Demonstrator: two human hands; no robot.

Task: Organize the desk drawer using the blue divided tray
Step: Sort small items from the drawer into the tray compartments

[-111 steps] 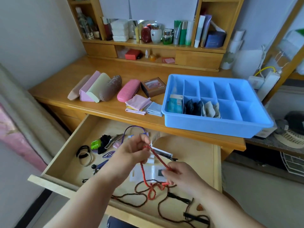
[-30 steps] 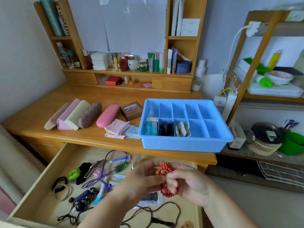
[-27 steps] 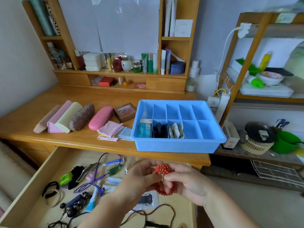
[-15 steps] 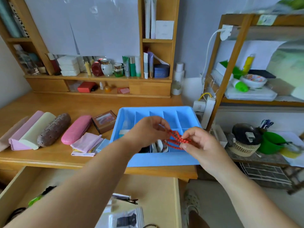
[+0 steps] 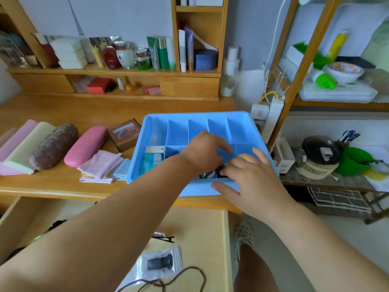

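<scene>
The blue divided tray (image 5: 240,116) sits on the desk's right end, above the open drawer (image 5: 202,234). Both my hands reach into its front row. My left hand (image 5: 207,152) curls its fingers down into a front compartment. My right hand (image 5: 246,175) lays fairly straight fingers into the same spot, its thumb outside on the tray's front wall. The red bead string is hidden under my hands. A teal packet (image 5: 151,159) stands in the front left compartment.
Glasses cases (image 5: 85,148), a small brown box (image 5: 125,134) and folded cloths (image 5: 101,165) lie on the desk left of the tray. In the drawer are a zip bag (image 5: 160,264), a hair clip (image 5: 164,239) and a brown bead necklace (image 5: 181,277). A wire rack stands to the right.
Both hands lifted the red bead string out of the drawer, bunched it, and carried it up and forward to the tray. Now they are lowered into a front compartment and the beads are out of sight.
</scene>
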